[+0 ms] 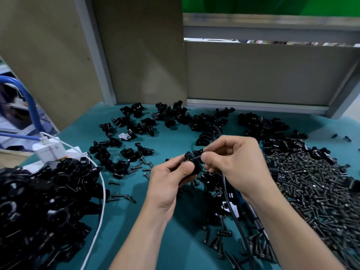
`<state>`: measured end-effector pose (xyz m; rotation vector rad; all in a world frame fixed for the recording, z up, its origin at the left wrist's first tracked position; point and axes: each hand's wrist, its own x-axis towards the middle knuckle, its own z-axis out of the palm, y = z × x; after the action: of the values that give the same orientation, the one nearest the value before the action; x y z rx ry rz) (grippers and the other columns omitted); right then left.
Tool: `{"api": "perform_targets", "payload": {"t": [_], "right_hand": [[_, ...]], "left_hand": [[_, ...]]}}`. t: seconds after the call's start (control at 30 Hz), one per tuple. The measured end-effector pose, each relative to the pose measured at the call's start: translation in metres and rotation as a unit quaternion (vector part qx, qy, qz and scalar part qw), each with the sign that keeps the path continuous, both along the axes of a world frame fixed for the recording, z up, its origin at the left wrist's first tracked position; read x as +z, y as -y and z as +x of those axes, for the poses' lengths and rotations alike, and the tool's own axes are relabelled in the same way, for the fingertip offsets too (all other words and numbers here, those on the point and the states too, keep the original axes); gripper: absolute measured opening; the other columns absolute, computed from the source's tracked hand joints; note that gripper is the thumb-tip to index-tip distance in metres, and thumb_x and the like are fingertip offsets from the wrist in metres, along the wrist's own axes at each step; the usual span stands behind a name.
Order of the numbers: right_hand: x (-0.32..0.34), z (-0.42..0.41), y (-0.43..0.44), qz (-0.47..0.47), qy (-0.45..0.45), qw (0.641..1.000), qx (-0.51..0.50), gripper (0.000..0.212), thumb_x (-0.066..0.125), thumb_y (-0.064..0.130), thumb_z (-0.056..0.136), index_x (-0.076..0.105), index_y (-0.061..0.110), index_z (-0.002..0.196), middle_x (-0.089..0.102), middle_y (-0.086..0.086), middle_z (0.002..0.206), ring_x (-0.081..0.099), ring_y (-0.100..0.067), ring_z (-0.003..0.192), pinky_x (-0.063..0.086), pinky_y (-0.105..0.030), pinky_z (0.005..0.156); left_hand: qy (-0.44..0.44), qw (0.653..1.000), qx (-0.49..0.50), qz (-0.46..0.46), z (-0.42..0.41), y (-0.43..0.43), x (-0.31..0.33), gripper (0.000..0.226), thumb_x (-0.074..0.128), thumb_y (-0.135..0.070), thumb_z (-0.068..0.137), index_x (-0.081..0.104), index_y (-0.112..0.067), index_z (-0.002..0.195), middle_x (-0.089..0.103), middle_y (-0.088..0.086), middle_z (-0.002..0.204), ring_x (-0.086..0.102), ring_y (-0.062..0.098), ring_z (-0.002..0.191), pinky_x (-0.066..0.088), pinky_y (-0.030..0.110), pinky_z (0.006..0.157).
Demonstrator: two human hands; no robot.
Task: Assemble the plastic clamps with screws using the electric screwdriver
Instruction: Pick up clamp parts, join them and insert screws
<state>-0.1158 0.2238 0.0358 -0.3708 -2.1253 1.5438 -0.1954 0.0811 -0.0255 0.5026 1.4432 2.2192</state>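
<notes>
2 hands (196,168), 1 clamp (191,160), 1 screw (199,156)

A teal-covered table (185,250) runs up to beige panels (140,55) set in a grey metal frame (97,55) — one angled at the left, one low across the back. Above the low panel show a bright narrow gap (214,39) and a green surface (272,4) — blurred.

Left hand (171,178) grips black clamp (191,160); right hand (235,160) pinches screw (199,155) at it.
</notes>
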Motion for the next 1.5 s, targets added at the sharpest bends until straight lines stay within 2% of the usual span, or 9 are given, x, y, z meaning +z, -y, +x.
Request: {"api": "perform_targets", "payload": {"t": [0.13,0.33,0.53,0.67,0.9,1.1,1.3,1.4,1.5], "right_hand": [[-0.004,-0.001,0.000,0.019,0.022,1.000,-0.006,0.015,0.087,0.011,0.079,0.077,0.021,0.075,0.073,-0.007,0.063,0.067,-0.022,0.055,0.060,-0.041,0.063],[-0.008,-0.003,-0.001,0.021,0.051,0.998,0.005,0.014,0.089,0.014,0.079,0.077,0.021,0.075,0.072,-0.007,0.063,0.065,-0.021,0.053,0.053,-0.033,0.056],[-0.012,-0.005,0.002,0.030,0.075,0.997,-0.011,0.018,0.086,0.022,0.082,0.074,0.019,0.069,0.068,-0.008,0.059,0.052,-0.014,0.046,0.046,-0.032,0.052],[-0.013,-0.005,0.007,0.075,0.082,0.994,-0.005,0.029,0.077,0.025,0.090,0.067,0.018,0.064,0.065,-0.001,0.053,0.047,-0.006,0.042,0.039,-0.020,0.045],[-0.003,-0.001,-0.001,0.178,0.158,0.969,0.063,0.020,0.060,0.012,0.096,0.068,0.023,0.082,0.068,0.007,0.061,0.052,-0.003,0.046,0.039,-0.014,0.045],[-0.005,-0.002,0.001,0.242,0.183,0.951,0.060,0.035,0.051,0.027,0.102,0.058,0.016,0.071,0.065,-0.012,0.067,0.045,-0.009,0.049,0.045,-0.037,0.054],[-0.009,-0.005,0.003,0.130,0.129,0.983,0.021,0.023,0.064,0.020,0.098,0.068,0.022,0.075,0.066,0.000,0.058,0.049,-0.005,0.044,0.041,-0.018,0.046],[-0.016,-0.008,0.009,0.195,0.166,0.967,-0.006,0.034,0.055,0.028,0.102,0.059,0.017,0.070,0.061,-0.007,0.059,0.044,-0.010,0.049,0.045,-0.039,0.054],[-0.014,-0.007,0.010,0.211,0.162,0.964,-0.007,0.040,0.050,0.034,0.104,0.053,0.014,0.070,0.060,-0.008,0.060,0.045,-0.013,0.052,0.046,-0.042,0.058]], "left_hand": [[-0.034,0.999,0.010,-0.014,0.000,-0.002,-0.003,0.041,0.092,-0.035,0.066,0.083,-0.017,0.102,0.078,0.015,0.105,0.074,0.020,0.094,0.056,0.022,0.076],[-0.074,0.995,0.063,-0.033,-0.004,-0.005,-0.011,0.039,0.090,-0.038,0.064,0.084,-0.019,0.098,0.075,0.001,0.095,0.070,0.017,0.086,0.059,0.032,0.078],[-0.156,0.974,0.133,-0.094,-0.006,-0.007,-0.017,0.041,0.089,-0.040,0.061,0.083,-0.027,0.099,0.077,-0.005,0.101,0.073,0.017,0.100,0.058,0.051,0.095],[-0.197,0.962,0.151,-0.115,-0.004,-0.006,-0.016,0.037,0.083,-0.046,0.061,0.083,-0.033,0.095,0.075,-0.011,0.098,0.073,0.012,0.094,0.060,0.048,0.089],[-0.245,0.943,0.181,-0.138,-0.007,-0.004,-0.018,0.037,0.092,-0.022,0.070,0.076,-0.047,0.092,0.073,-0.020,0.096,0.071,0.004,0.092,0.058,0.033,0.087],[-0.246,0.943,0.181,-0.133,-0.005,-0.004,-0.019,0.038,0.092,-0.019,0.072,0.076,-0.048,0.092,0.074,-0.019,0.096,0.071,0.007,0.093,0.058,0.035,0.087],[-0.241,0.943,0.176,-0.147,-0.007,-0.004,-0.018,0.034,0.092,-0.014,0.073,0.080,-0.036,0.096,0.073,-0.019,0.093,0.071,0.005,0.090,0.056,0.029,0.084],[-0.244,0.942,0.167,-0.159,-0.006,-0.003,-0.020,0.031,0.092,-0.016,0.074,0.080,-0.033,0.097,0.073,-0.020,0.092,0.069,0.004,0.089,0.052,0.020,0.080],[-0.229,0.948,0.157,-0.156,-0.007,-0.003,-0.020,0.030,0.092,-0.017,0.075,0.083,-0.023,0.102,0.073,-0.018,0.093,0.070,0.007,0.091,0.056,0.031,0.085]]}}
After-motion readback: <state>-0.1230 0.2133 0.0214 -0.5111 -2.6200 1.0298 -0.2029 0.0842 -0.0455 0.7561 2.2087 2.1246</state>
